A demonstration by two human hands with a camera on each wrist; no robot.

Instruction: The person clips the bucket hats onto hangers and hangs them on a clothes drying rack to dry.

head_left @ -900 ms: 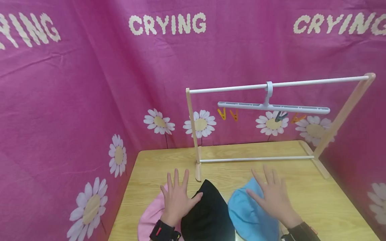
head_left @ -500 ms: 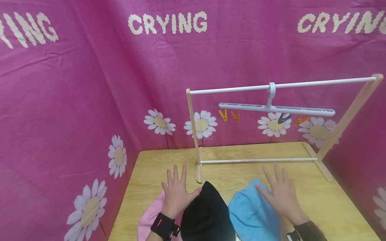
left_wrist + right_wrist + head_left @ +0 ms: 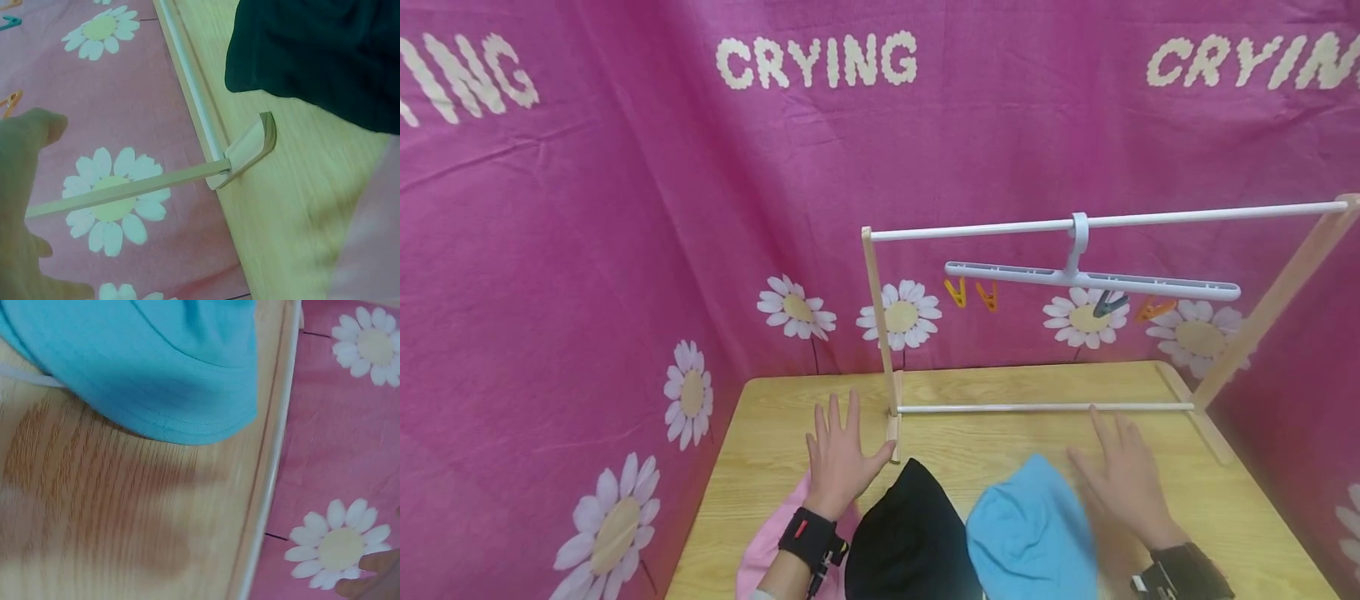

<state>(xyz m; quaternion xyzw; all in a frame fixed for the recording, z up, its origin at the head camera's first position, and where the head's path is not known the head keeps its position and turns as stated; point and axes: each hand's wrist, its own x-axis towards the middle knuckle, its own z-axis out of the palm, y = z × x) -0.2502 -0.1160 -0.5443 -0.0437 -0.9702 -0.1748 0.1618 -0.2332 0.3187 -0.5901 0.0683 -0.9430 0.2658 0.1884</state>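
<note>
**Both hands flat and free above the hats, rack just beyond**

I'm looking down on the wooden table (image 3: pixel 760 500) and my left hand (image 3: pixel 838 454) is spread, fingers straight, holding nothing. It sits over the far end of the pink hat (image 3: pixel 767 546), thumb reaching toward the black hat (image 3: pixel 910 542) and close to the wooden foot of the drying rack (image 3: pixel 891 437). In the left wrist view that foot (image 3: pixel 250 147) stands just off the black hat's edge (image 3: pixel 325 56), with bare wood between them.

My right hand (image 3: pixel 1123 483) is open too, fingers straight, gripping nothing. It lies just right of the blue hat (image 3: pixel 1030 537); whether it touches the fabric I cannot tell, the picture is blurred there. The right wrist view shows the blue brim (image 3: pixel 162 375) stopping short of the rack's low white bar (image 3: pixel 269 469), a strip of table between.

Beyond the fingertips, that low bar (image 3: pixel 1045 407) crosses the table. Above it hangs the white hanger (image 3: pixel 1090 283) with its small pegs (image 3: pixel 970 293). There is open wood right of my right hand up to the table's right edge, and the pink daisy curtain (image 3: pixel 625 250) closes in left and far.
</note>
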